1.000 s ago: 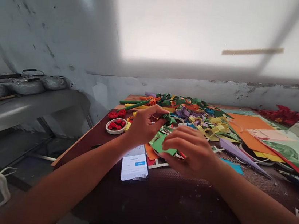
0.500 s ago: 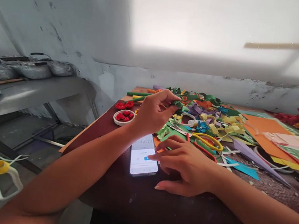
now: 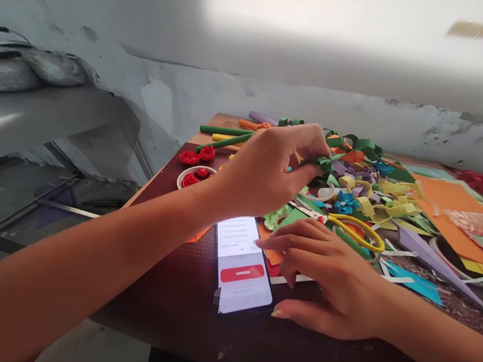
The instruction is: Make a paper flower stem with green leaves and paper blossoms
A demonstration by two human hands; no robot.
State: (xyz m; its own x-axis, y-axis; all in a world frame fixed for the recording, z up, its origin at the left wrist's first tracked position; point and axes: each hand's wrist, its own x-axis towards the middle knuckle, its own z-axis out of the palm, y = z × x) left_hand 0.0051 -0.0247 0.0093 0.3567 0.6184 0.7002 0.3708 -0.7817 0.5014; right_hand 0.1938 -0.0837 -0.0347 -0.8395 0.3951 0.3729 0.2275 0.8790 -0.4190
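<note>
My left hand (image 3: 270,164) reaches over the phone, thumb and fingers pinched on a small green paper piece (image 3: 325,163) above the paper pile. Its full shape is partly hidden by the fingers. Beneath that wrist, a lit phone (image 3: 240,296) lies flat on the dark table, its screen showing text lines and a red button. To the phone's right is my right hand (image 3: 334,285), holding nothing. Its fingers are spread, and the index fingertip is at the screen's right edge. Just beyond it lie scissors (image 3: 306,210) and a yellow loop handle (image 3: 378,243).
Curled paper strips (image 3: 358,187) are heaped at the back. Red paper roses (image 3: 190,157) lie by a white ring (image 3: 181,178) at left. Orange sheets (image 3: 446,211) and a purple paper cone (image 3: 444,267) are at right. Wrapped pots (image 3: 2,72) stand on a grey bench (image 3: 45,113).
The phone screen has changed from a timer with a pop-up to text with a red button. My right fingertip has shifted toward the screen's edge. The view has tilted down.
</note>
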